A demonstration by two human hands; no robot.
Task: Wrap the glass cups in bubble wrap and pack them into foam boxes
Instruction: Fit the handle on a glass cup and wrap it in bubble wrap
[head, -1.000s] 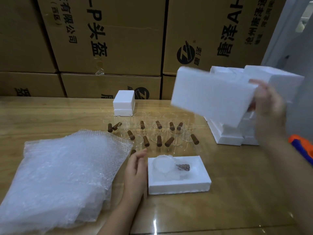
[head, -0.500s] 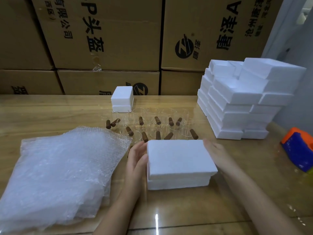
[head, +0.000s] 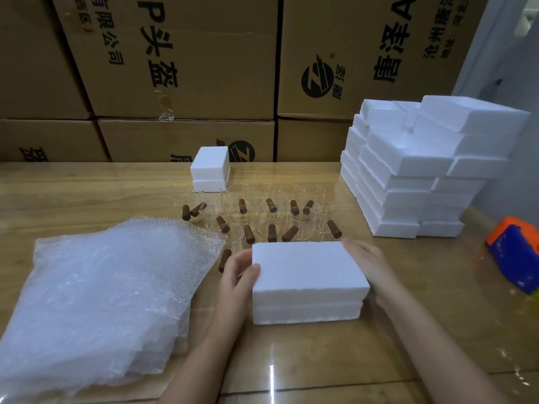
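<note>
A closed white foam box point(head: 306, 282) sits on the wooden table in front of me, its lid on top of its base. My left hand point(head: 237, 277) grips its left side with the thumb on the lid's corner. My right hand point(head: 369, 266) lies flat against its right side. Behind the box stand several clear glass cups with brown wooden handles point(head: 271, 214). A thick pile of bubble wrap sheets point(head: 108, 287) lies to the left. The wrapped cup inside the box is hidden.
A tall stack of foam boxes point(head: 417, 170) stands at the right. Another closed foam box point(head: 210, 169) sits at the back centre. An orange and blue tape dispenser point(head: 516, 252) lies at the right edge. Cardboard cartons point(head: 186, 68) wall off the table's far side.
The right hand brought a foam lid from the stack and set it on the open base holding the wrapped cup. Both hands now hold the closed box at its sides.
</note>
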